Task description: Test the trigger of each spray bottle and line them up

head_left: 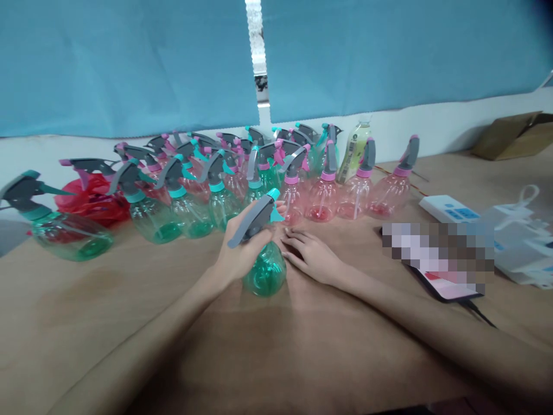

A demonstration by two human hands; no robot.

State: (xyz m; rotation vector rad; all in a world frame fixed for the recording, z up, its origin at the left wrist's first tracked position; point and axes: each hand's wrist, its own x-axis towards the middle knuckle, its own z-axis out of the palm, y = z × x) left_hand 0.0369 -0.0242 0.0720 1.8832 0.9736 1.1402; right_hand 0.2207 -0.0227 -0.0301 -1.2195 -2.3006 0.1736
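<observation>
A green see-through spray bottle [265, 274] with a grey and turquoise trigger head stands close in front of me, roughly upright. My left hand [238, 245] is wrapped round its neck, just below the trigger head. To the right of it, my right hand [314, 255] rests on the tabletop with fingers stretched toward the bottle, holding nothing. Whether its fingertips touch the bottle I cannot tell. Behind both hands stand several more green spray bottles [190, 216] and pink spray bottles [322, 199], set close together.
A phone [453, 293] with a cable lies at the right, near a white power strip [449, 207] and white plastic pieces [525, 236]. Red plastic bags [99, 202] sit at the left. A labelled drink bottle [353, 153] and a cardboard box [512, 135] stand toward the wall.
</observation>
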